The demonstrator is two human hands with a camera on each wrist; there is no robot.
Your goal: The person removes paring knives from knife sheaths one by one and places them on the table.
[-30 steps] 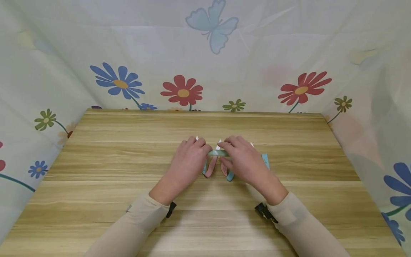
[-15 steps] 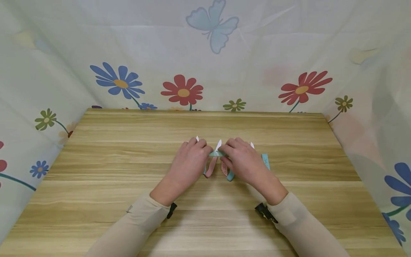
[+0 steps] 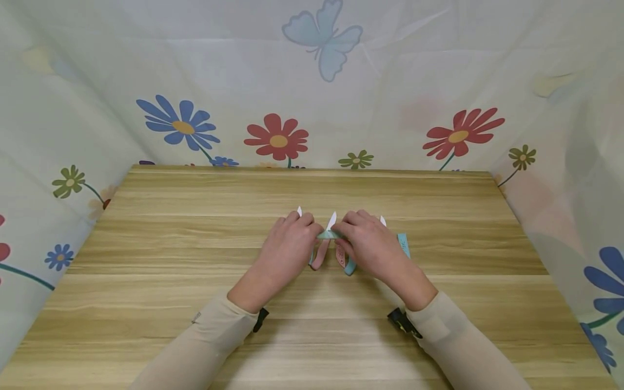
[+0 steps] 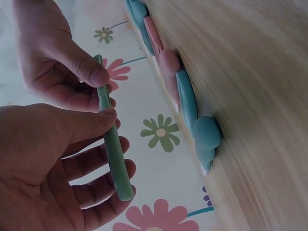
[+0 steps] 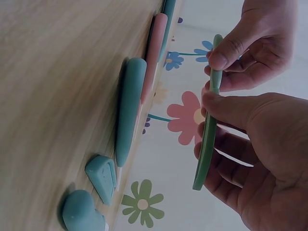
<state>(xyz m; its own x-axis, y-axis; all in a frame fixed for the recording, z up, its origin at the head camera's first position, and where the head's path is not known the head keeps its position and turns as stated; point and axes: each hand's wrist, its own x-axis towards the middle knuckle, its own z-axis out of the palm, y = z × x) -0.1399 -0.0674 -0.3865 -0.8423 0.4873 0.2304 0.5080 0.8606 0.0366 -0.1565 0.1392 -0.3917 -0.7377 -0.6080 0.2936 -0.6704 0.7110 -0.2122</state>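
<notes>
A slim, slightly curved green tool (image 3: 330, 234), with a narrower stretch along its length, is held up above the table between both hands. My left hand (image 3: 291, 242) pinches one end between thumb and fingers; my right hand (image 3: 372, 244) pinches the other. In the left wrist view, the left thumb presses on the green tool (image 4: 115, 154), with the other fingers spread behind it. In the right wrist view, the right thumb lies against the green tool (image 5: 208, 139). I cannot tell what kind of tool it is.
Below the hands on the wooden table (image 3: 195, 336) lie a pink handle (image 3: 320, 255), a white pointed blade (image 3: 332, 220), a teal rounded piece (image 3: 350, 267) and a teal lettered piece (image 3: 403, 245). The hands partly hide them. A flowered curtain (image 3: 390, 65) surrounds the table.
The green tool has tipped and lowered slightly, baring more of the white blade behind it. My right fingers have drawn in on its end. In the last half second both hands stay almost still.
</notes>
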